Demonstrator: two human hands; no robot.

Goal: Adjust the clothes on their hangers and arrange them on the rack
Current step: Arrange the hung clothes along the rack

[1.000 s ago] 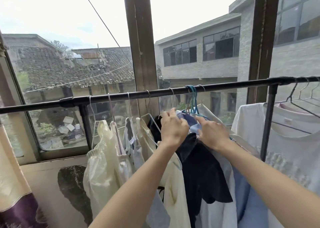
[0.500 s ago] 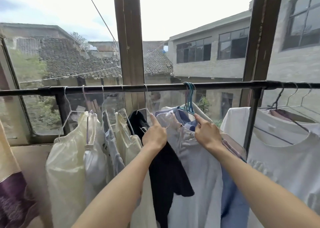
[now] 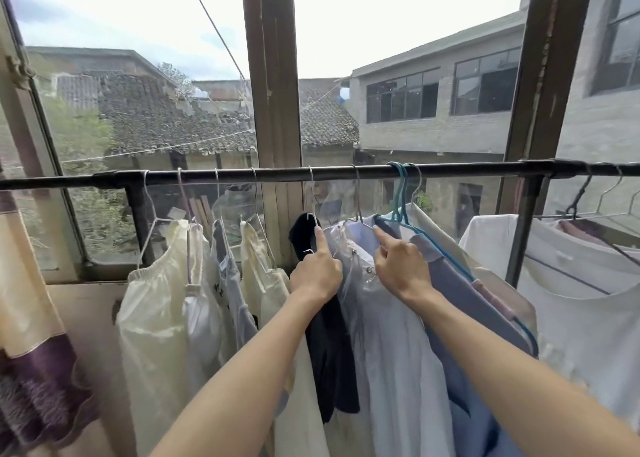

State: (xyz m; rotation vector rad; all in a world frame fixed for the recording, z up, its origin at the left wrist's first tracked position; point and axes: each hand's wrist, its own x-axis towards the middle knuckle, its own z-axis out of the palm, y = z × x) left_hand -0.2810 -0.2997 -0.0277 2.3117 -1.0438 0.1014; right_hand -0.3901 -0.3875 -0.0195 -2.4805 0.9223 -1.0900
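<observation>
Both bare arms reach up and forward, side by side. The left hand [image 3: 316, 273] has its pointer finger sticking straight up, and the other fingers [image 3: 333, 266] are curled in tight. The right hand [image 3: 399, 269] is just beside it, a little apart. Its pointer finger points up and to the left, and the rest are curled.

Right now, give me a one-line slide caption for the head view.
Both hands, left and right, pinch a pale blue-white shirt on its wire hanger at the black metal rack bar.
</observation>
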